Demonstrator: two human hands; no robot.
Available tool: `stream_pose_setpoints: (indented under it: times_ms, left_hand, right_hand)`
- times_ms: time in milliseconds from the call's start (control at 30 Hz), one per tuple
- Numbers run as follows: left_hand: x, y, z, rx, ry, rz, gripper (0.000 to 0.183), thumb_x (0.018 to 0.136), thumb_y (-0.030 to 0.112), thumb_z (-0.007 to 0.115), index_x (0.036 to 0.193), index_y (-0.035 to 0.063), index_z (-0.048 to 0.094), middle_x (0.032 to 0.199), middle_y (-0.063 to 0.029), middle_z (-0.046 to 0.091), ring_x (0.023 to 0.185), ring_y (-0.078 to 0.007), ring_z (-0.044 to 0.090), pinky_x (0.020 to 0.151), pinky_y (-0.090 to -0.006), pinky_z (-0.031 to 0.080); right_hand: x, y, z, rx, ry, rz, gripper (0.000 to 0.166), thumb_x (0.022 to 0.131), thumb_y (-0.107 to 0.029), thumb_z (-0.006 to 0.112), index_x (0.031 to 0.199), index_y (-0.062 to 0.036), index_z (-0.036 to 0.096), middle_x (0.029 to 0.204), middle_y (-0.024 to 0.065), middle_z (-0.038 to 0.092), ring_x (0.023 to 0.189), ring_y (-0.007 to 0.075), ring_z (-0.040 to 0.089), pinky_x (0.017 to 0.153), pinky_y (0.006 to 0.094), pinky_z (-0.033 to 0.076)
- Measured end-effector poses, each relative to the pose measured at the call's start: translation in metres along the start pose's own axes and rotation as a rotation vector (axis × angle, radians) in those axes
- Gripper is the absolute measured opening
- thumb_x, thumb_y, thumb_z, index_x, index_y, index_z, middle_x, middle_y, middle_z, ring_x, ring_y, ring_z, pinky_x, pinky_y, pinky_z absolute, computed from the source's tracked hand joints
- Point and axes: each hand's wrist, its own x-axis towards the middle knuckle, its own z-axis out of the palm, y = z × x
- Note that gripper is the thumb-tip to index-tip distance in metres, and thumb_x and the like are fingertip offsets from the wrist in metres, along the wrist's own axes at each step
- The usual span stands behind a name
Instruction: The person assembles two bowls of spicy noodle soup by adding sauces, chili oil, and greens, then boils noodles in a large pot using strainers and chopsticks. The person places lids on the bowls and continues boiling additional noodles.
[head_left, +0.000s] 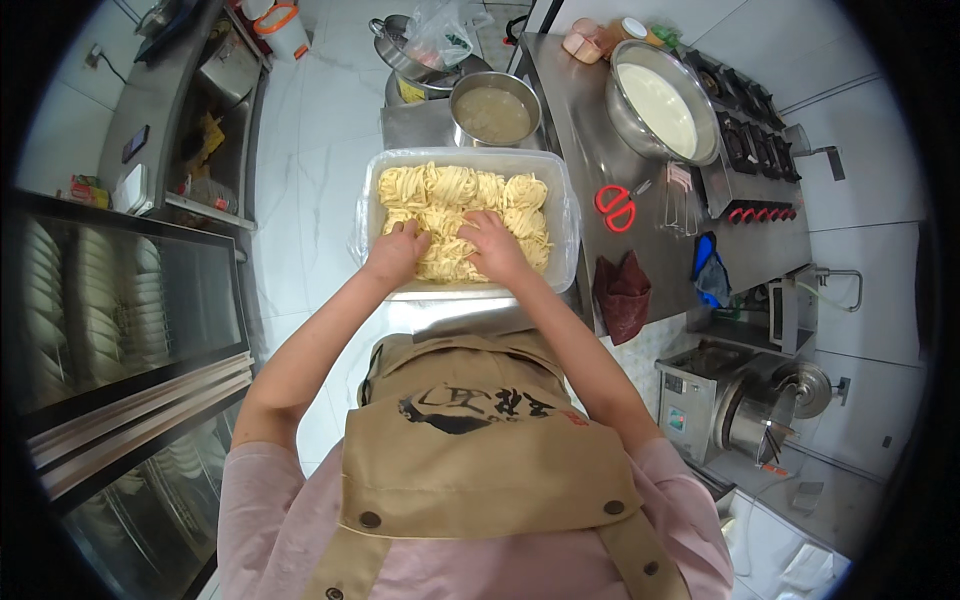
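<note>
A translucent plastic tub (568, 217), lined with clear plastic film, stands in front of me. Several nests of pale yellow noodles (452, 186) lie inside it in rows. My left hand (397, 251) reaches over the tub's near left part, its curled fingers gripping noodle strands. On the other side of the same middle bundle, my right hand (496, 246) has its fingers curled into the noodles. The fingertips of both hands are partly hidden among the strands.
Beyond the tub stands a steel pot (493, 112) of cloudy liquid. The right-hand steel counter holds red-handled scissors (616, 208), a dark red cloth (624, 296), a large steel bowl (701, 124) of pale liquid and a gas stove (754, 150). A glass-fronted cabinet (135, 300) stands left.
</note>
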Motion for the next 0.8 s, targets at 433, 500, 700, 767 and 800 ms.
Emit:
stream_pose_setpoints:
  times_ms: [433, 500, 700, 767, 800]
  left_hand:
    - [-0.014, 0.027, -0.175, -1.817, -0.008, -0.259, 0.039, 0.081, 0.015, 0.067, 0.114, -0.0014, 0.054, 0.101, -0.0095, 0.064, 0.084, -0.0139, 0.066, 0.073, -0.0256, 0.056]
    - [-0.018, 0.037, -0.197, -1.861, 0.035, -0.219, 0.039, 0.081, 0.015, 0.067, 0.113, -0.0017, 0.054, 0.101, -0.0095, 0.064, 0.084, -0.0137, 0.066, 0.072, -0.0248, 0.056]
    - [-0.001, 0.052, -0.207, -1.781, 0.0, -0.17, 0.036, 0.082, 0.017, 0.068, 0.111, -0.0002, 0.055, 0.098, -0.0084, 0.065, 0.083, -0.014, 0.066, 0.071, -0.0261, 0.056]
    - [0.008, 0.05, -0.202, -1.712, -0.066, -0.216, 0.036, 0.082, 0.017, 0.068, 0.112, 0.0, 0.056, 0.099, -0.0084, 0.065, 0.084, -0.0141, 0.066, 0.073, -0.0266, 0.056]
    - [0.013, 0.048, -0.197, -1.648, -0.093, -0.219, 0.036, 0.082, 0.018, 0.069, 0.111, 0.0, 0.057, 0.102, -0.0089, 0.065, 0.086, -0.0148, 0.066, 0.075, -0.0278, 0.055]
  right_hand:
    - [-0.014, 0.011, -0.069, 1.629, 0.27, 0.804, 0.04, 0.084, -0.006, 0.058, 0.123, -0.0032, 0.05, 0.109, 0.0084, 0.061, 0.096, 0.0179, 0.062, 0.075, 0.0288, 0.053]
    - [-0.019, 0.013, -0.066, 1.658, 0.295, 0.803, 0.039, 0.086, -0.01, 0.058, 0.123, -0.0027, 0.05, 0.109, 0.0088, 0.061, 0.096, 0.0188, 0.062, 0.074, 0.0294, 0.054]
    - [-0.01, -0.021, -0.071, 1.95, 0.467, 0.849, 0.039, 0.086, -0.014, 0.06, 0.121, -0.0004, 0.051, 0.108, 0.008, 0.061, 0.096, 0.0196, 0.062, 0.074, 0.0306, 0.054]
    - [-0.003, -0.02, -0.071, 1.976, 0.49, 0.832, 0.04, 0.085, -0.016, 0.061, 0.121, -0.0008, 0.051, 0.109, 0.0086, 0.06, 0.096, 0.0194, 0.062, 0.075, 0.03, 0.053]
    - [0.001, -0.022, -0.073, 1.987, 0.502, 0.827, 0.041, 0.085, -0.017, 0.062, 0.121, -0.0011, 0.051, 0.11, 0.0089, 0.06, 0.097, 0.0193, 0.061, 0.076, 0.0297, 0.053]
